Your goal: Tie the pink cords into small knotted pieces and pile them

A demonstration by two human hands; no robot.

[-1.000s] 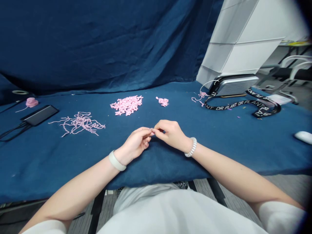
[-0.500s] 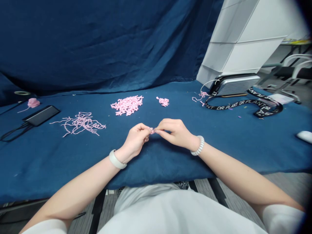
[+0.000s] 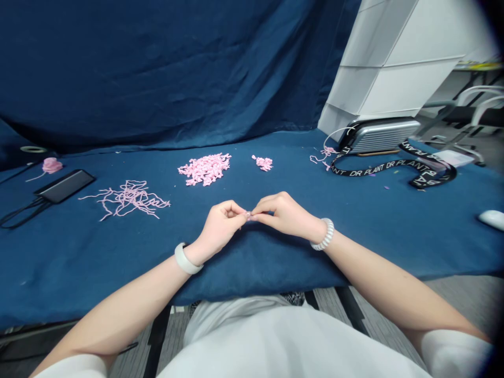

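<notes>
My left hand and my right hand meet above the front part of the blue-covered table. Both are closed in a pinch, fingertips almost touching, on a small piece of pink yarn. Fingers cover most of that piece, so its form is hard to make out. Beyond my hands lie a large pile of short knotted pink yarn pieces and, to its right, a smaller pile of the same. Loose cut strands of pink yarn are spread on the left.
At far left are a ball of pink yarn and a black device with a cable. On the right lie a black lettered lanyard, a silver ribbed case, pink yarn scraps and a white mouse-like object.
Both hands have shifted very slightly, with the right fingertips now pressed closer against the left ones around the pink yarn. The piles and strands stay as they were.
</notes>
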